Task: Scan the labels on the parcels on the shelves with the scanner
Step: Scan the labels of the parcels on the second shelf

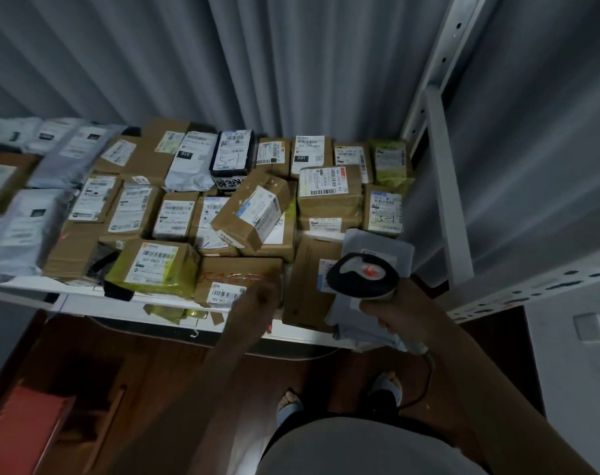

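The right hand (399, 311) has its fingers wrapped round the handle of the black-and-white corded handheld scanner (363, 276), head aimed down at the parcels, presumably to catch a label. The left hand (257, 298), blurred, reaches to the brown cardboard box with red scrawl (238, 277) at the white shelf's (86, 303) front edge; its fingers' state cannot be told. Its label reads "502-602". A black parcel (231, 154) says "5-1".

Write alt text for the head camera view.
A person's right hand grips a barcode scanner over a shelf packed with labelled parcels, while the blurred left hand reaches a cardboard box at the front edge.
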